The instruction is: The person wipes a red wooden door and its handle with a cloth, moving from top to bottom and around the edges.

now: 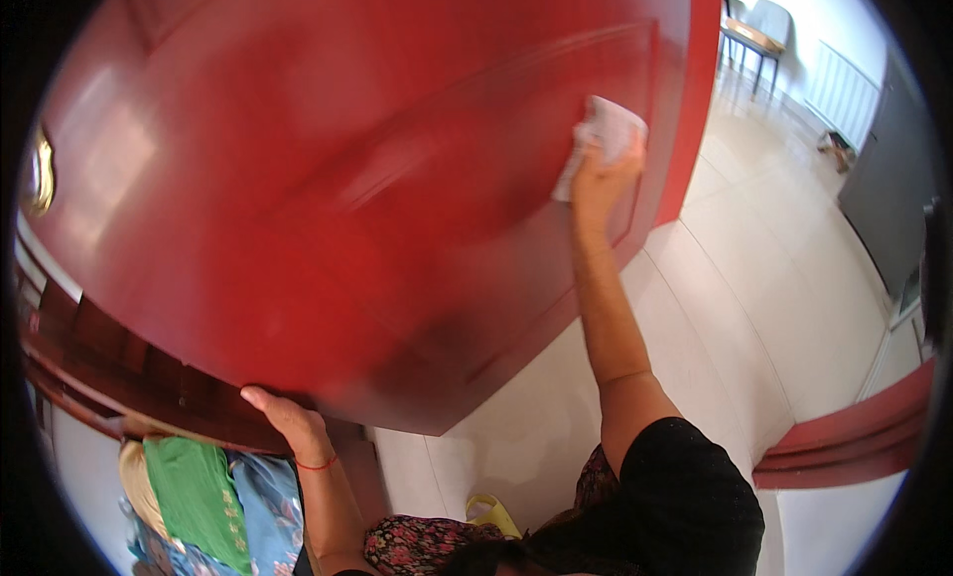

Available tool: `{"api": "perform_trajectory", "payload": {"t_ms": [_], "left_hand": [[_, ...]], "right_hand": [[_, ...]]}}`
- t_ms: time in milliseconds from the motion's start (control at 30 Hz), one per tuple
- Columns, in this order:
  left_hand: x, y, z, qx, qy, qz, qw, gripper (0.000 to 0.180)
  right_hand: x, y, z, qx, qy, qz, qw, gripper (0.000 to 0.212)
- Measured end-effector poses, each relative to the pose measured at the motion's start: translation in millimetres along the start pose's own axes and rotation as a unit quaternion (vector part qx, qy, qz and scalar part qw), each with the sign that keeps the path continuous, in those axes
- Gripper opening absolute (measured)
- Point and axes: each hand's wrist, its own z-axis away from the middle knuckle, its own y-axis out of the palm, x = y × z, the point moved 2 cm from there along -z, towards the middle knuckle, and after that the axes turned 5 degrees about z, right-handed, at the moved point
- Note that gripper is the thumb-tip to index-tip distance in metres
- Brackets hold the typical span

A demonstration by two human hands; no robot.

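Observation:
A large panelled red door (328, 218) fills most of the head view, with a brass handle (42, 174) at its far left. Against the door's right-hand panel, my right hand (606, 174) presses a pale pinkish cloth (617, 124); hand and cloth are blurred by motion. My left hand (293, 422), with a thin red string around the wrist, is at the door's lower left edge. It looks closed around that edge, though part of its fingers is hidden.
Green and blue patterned fabrics (199, 502) hang or lie at the lower left, beside dark wooden furniture (129, 367). Pale floor tiles (735, 268) stretch to the right. Beyond stand a chair (764, 35) and a dark grey panel (888, 179). Red trim (844, 437) borders the lower right.

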Motion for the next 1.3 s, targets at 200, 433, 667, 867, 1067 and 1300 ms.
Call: {"api": "perform_trajectory", "payload": {"t_ms": [200,433,667,867,1067,1300], "left_hand": [[0,9,3,0.028,-0.012,0.009,1.0,0.073],[3,1,2,0.009,0.016,-0.061,0.998,0.077],[-4,10,5,-0.059,0.021,-0.098,0.993,0.077],[-4,13,6,-0.057,0.031,-0.091,0.994,0.077],[2,-8,6,0.039,-0.041,0.035,0.998,0.075],[8,-16,2,0.05,0.024,-0.047,0.997,0.073]], "right_hand": [[155,-34,81,0.087,-0.307,-0.173,0.932,0.055],[122,-41,68,0.163,-0.382,-0.208,0.886,0.043],[-50,-18,-29,0.059,-0.033,-0.071,0.995,0.065],[-138,-11,-34,0.059,0.229,-0.083,0.968,0.069],[-84,3,-31,-0.011,0.176,-0.047,0.983,0.072],[-1,27,-132,-0.004,0.07,-0.064,0.996,0.07]]}}
